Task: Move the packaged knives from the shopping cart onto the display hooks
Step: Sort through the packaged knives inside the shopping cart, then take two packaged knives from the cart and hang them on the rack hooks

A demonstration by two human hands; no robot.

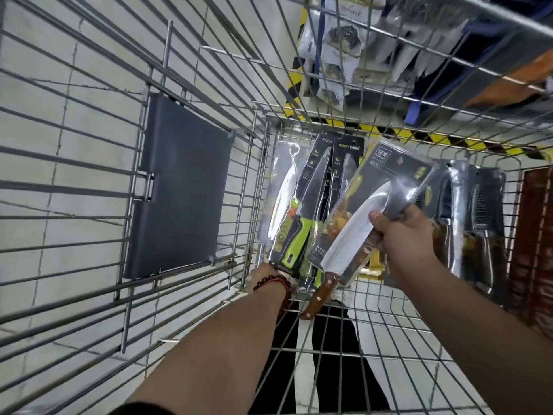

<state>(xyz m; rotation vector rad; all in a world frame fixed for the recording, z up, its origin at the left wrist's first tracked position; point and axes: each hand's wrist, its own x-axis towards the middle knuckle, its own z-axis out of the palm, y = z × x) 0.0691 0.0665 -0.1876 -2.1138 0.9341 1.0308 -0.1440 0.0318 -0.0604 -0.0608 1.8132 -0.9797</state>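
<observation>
I look down into a wire shopping cart. My right hand grips a packaged cleaver with a broad silver blade and a brown wooden handle, lifted and tilted above the pile. My left hand reaches under a bundle of packaged knives with green handles; only its wrist with a dark bead bracelet shows, the fingers are hidden by the packs. More dark knife packs lie in the cart at the right.
The cart's grey plastic child-seat flap hangs on the wire wall at left. Beyond the cart's far edge hang packaged goods on a display, above yellow-black floor tape. A brown box sits at the far right.
</observation>
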